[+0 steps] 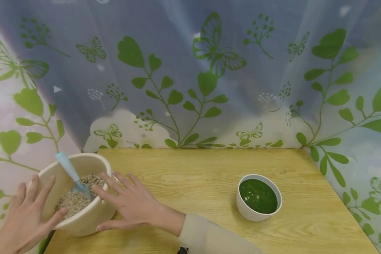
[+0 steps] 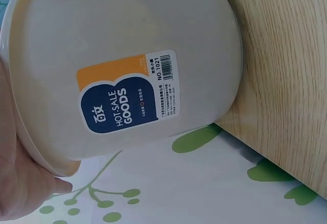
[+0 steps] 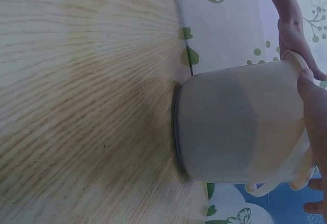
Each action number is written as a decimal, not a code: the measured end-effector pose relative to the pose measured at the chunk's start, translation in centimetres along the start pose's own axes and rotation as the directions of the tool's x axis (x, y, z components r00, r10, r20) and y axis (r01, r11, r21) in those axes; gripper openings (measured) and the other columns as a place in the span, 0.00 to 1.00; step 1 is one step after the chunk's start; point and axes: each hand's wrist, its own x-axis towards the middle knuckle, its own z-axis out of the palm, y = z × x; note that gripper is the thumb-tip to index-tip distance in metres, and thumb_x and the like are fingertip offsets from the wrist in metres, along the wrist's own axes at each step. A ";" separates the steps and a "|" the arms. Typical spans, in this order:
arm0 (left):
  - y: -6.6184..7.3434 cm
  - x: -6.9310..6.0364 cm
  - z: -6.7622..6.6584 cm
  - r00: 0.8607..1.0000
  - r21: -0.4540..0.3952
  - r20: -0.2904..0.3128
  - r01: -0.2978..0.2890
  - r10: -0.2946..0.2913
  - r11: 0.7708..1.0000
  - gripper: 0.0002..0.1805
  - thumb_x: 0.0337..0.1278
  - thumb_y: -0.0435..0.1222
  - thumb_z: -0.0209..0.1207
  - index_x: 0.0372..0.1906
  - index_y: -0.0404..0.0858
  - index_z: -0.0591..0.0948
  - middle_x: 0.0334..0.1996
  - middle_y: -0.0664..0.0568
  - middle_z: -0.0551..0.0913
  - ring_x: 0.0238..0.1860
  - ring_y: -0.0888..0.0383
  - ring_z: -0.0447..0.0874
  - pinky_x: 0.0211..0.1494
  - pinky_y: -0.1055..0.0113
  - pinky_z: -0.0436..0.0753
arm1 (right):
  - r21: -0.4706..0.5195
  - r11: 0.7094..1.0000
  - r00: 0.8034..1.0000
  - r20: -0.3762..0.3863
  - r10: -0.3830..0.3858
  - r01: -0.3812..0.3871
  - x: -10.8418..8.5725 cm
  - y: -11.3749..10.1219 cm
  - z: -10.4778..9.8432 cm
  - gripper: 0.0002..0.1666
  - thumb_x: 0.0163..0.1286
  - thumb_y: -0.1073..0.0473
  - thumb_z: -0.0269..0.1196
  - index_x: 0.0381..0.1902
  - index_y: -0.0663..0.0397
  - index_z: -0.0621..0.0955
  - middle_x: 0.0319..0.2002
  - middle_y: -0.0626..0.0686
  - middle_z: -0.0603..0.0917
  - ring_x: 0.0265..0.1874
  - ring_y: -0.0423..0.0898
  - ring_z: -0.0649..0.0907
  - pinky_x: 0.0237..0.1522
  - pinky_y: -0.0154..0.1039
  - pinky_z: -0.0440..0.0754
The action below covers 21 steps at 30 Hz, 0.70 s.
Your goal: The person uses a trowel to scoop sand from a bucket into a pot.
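Both hands (image 1: 26, 218) (image 1: 131, 204) (fingers spread, fairly straight) flank the cream bucket (image 1: 80, 226), where a blue tool (image 1: 70, 169) leans.

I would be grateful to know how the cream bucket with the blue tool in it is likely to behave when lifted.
The cream bucket may feel fairly heavy, given the grainy material inside. Its smooth, evenly curved wall suggests stiff plastic that should hold its shape. Tilting might let the blue tool slide, as it leans loosely inside.
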 end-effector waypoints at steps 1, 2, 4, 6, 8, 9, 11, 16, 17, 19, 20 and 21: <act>0.0 0.0 0.0 1.000 0.001 -0.004 -0.002 0.002 1.000 0.54 0.71 0.58 0.57 0.87 0.43 0.41 0.81 0.20 0.34 0.73 0.06 0.35 0.65 0.10 0.42 | 0.002 1.000 1.000 -0.014 0.001 -0.001 0.2 0.0 0.1 0.68 0.62 0.07 0.43 0.87 0.34 0.42 0.88 0.51 0.44 0.85 0.53 0.60 0.79 0.51 0.70; 0.1 0.0 -0.1 1.000 0.003 -0.006 -0.003 0.003 1.000 0.54 0.71 0.58 0.57 0.87 0.43 0.41 0.81 0.20 0.34 0.73 0.06 0.36 0.65 0.10 0.43 | 0.005 1.000 1.000 -0.027 0.000 0.000 0.3 0.0 0.1 0.66 0.62 0.07 0.44 0.87 0.33 0.46 0.88 0.51 0.46 0.84 0.53 0.61 0.78 0.52 0.71; 0.2 0.0 -0.2 1.000 0.005 -0.007 -0.003 0.003 1.000 0.53 0.72 0.58 0.56 0.87 0.43 0.41 0.81 0.20 0.35 0.74 0.06 0.36 0.65 0.10 0.44 | 0.011 1.000 0.999 -0.034 0.002 -0.002 0.5 0.0 0.1 0.62 0.62 0.08 0.44 0.85 0.31 0.52 0.88 0.51 0.48 0.83 0.53 0.63 0.77 0.51 0.73; 0.4 0.0 -0.3 1.000 0.006 -0.005 -0.002 0.002 1.000 0.53 0.72 0.58 0.56 0.87 0.43 0.42 0.81 0.20 0.35 0.74 0.06 0.36 0.64 0.10 0.45 | 0.015 1.000 1.000 -0.023 0.005 -0.005 0.6 0.0 0.0 0.59 0.63 0.08 0.43 0.82 0.30 0.57 0.87 0.51 0.50 0.83 0.53 0.63 0.77 0.51 0.73; 0.5 0.0 -0.4 1.000 0.005 -0.008 -0.003 0.003 1.000 0.52 0.73 0.58 0.55 0.87 0.43 0.42 0.81 0.20 0.36 0.74 0.06 0.37 0.63 0.10 0.46 | 0.017 1.000 1.000 -0.010 0.007 -0.007 0.7 0.1 -0.1 0.55 0.64 0.08 0.42 0.79 0.29 0.61 0.87 0.50 0.51 0.83 0.53 0.63 0.77 0.50 0.73; 0.6 0.0 -0.5 1.000 0.005 -0.007 -0.001 0.001 1.000 0.52 0.73 0.58 0.55 0.87 0.43 0.42 0.82 0.21 0.35 0.74 0.07 0.37 0.63 0.10 0.46 | 0.019 1.000 1.000 -0.005 0.006 -0.006 0.7 0.1 -0.2 0.54 0.64 0.08 0.42 0.78 0.28 0.62 0.87 0.50 0.52 0.83 0.53 0.63 0.77 0.50 0.73; 0.7 0.0 -0.5 1.000 0.000 -0.014 -0.003 0.003 1.000 0.52 0.73 0.58 0.56 0.87 0.43 0.43 0.82 0.21 0.35 0.74 0.07 0.36 0.63 0.10 0.46 | 0.023 1.000 1.000 -0.004 0.004 -0.003 0.8 0.2 -0.3 0.53 0.65 0.09 0.42 0.77 0.28 0.63 0.87 0.50 0.54 0.83 0.53 0.64 0.77 0.50 0.73; 0.7 -0.1 -0.3 0.999 -0.003 -0.042 -0.019 0.019 1.000 0.51 0.72 0.59 0.56 0.87 0.43 0.45 0.82 0.22 0.38 0.75 0.08 0.38 0.65 0.11 0.45 | 0.029 1.000 1.000 0.027 0.010 -0.011 0.7 0.3 -0.5 0.53 0.66 0.09 0.41 0.79 0.27 0.61 0.87 0.50 0.53 0.83 0.53 0.63 0.78 0.52 0.72; 0.8 -0.1 -0.3 0.998 -0.007 -0.050 -0.024 0.023 1.000 0.51 0.72 0.59 0.56 0.87 0.43 0.45 0.82 0.21 0.39 0.75 0.08 0.38 0.65 0.11 0.45 | 0.025 1.000 0.999 0.039 0.013 -0.014 0.7 0.3 -0.5 0.53 0.66 0.09 0.40 0.80 0.27 0.60 0.87 0.50 0.52 0.84 0.53 0.62 0.78 0.52 0.71; 0.8 -0.1 -0.2 0.998 -0.009 -0.054 -0.028 0.027 1.000 0.51 0.72 0.59 0.56 0.87 0.44 0.45 0.82 0.21 0.40 0.75 0.08 0.39 0.65 0.11 0.46 | 0.019 1.000 0.998 0.060 0.017 -0.018 0.6 0.4 -0.4 0.53 0.67 0.10 0.39 0.81 0.26 0.58 0.88 0.50 0.50 0.84 0.53 0.61 0.80 0.52 0.69; 0.9 -0.2 -0.1 0.998 -0.014 -0.061 -0.032 0.031 0.999 0.51 0.72 0.59 0.56 0.87 0.44 0.46 0.82 0.21 0.41 0.75 0.09 0.39 0.66 0.12 0.45 | 0.013 1.000 0.998 0.060 0.018 -0.018 0.5 0.4 -0.4 0.53 0.67 0.10 0.39 0.82 0.26 0.57 0.88 0.50 0.50 0.85 0.53 0.60 0.80 0.52 0.69; 0.9 -0.2 -0.1 0.997 -0.019 -0.065 -0.035 0.034 0.999 0.51 0.72 0.59 0.56 0.87 0.44 0.46 0.82 0.21 0.42 0.75 0.09 0.39 0.66 0.12 0.45 | 0.007 1.000 0.998 0.058 0.016 -0.017 0.5 0.4 -0.4 0.53 0.68 0.10 0.38 0.82 0.26 0.57 0.88 0.50 0.50 0.85 0.53 0.60 0.80 0.52 0.68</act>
